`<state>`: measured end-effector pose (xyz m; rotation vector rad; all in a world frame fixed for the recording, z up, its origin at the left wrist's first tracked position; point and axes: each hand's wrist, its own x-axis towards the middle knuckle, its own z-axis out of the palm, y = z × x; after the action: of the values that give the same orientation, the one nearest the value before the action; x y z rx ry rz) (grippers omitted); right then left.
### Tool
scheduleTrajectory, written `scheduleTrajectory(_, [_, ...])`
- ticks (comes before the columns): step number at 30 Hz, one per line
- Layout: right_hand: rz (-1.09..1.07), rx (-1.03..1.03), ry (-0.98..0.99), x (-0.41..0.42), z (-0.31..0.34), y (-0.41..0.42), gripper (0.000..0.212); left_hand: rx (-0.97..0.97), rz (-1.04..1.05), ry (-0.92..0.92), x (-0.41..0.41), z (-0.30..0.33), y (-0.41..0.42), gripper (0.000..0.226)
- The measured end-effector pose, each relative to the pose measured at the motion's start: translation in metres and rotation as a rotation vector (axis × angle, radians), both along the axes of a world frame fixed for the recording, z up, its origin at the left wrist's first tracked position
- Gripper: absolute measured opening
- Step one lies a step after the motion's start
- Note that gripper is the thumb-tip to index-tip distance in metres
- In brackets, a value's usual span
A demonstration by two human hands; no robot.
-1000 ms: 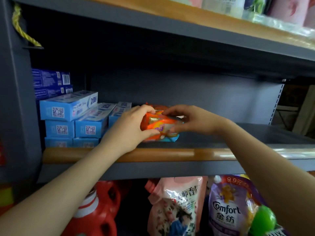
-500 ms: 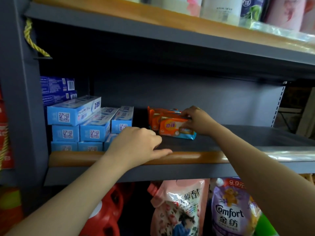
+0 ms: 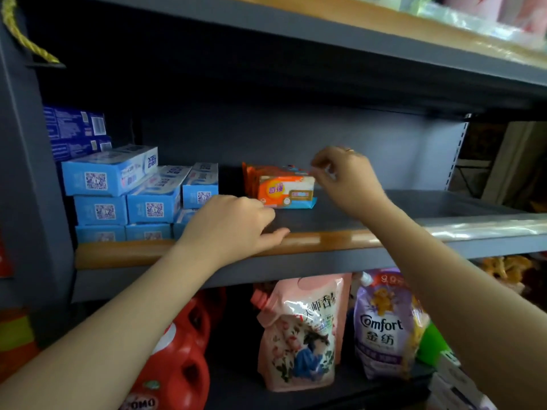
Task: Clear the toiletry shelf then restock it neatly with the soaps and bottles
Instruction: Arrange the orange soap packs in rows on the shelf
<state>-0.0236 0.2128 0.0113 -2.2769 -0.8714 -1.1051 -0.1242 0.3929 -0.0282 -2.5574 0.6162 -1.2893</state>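
Right hand point(image 3: 347, 179), fingers loosely curled and holding nothing, hovers just right of the orange soap packs point(image 3: 281, 186) standing on the shelf point(image 3: 384, 216). Left hand point(image 3: 233, 229) rests on the wooden front lip point(image 3: 325, 241), fingers relaxed and empty. To finish well, square the front pack flush against those behind it. Left of the soaps, blue toothpaste boxes point(image 3: 154, 199) stand near. Rightward, bare shelf extends to the upright; the lip bounds the front edge.

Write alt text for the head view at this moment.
Orange soap packs sit mid-shelf; the right hand, fingers curled, hovers at their top right corner. The left hand rests on the shelf's wooden front edge, beside stacked blue boxes.
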Motion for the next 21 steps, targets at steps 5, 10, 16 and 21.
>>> scheduleTrajectory(5, [0.086, 0.091, -0.099, -0.102, -0.084, -0.055, 0.012, -0.075, -0.035, 0.014, -0.006, -0.002, -0.008, 0.035])
scheduleTrajectory(10, [0.102, -0.339, 0.49, -0.118, -0.173, -0.099, 0.021, -0.095, -0.422, -0.198, -0.021, -0.054, -0.049, 0.015])
scheduleTrajectory(16, [0.116, -0.707, 0.972, -0.136, -0.256, -0.136, 0.03, -0.116, -0.568, 0.352, -0.033, -0.187, -0.094, 0.015])
scheduleTrajectory(21, [0.124, -0.638, 1.099, -0.138, -0.266, -0.155, 0.041, -0.245, -0.181, 0.97, -0.029, -0.255, -0.11, 0.037])
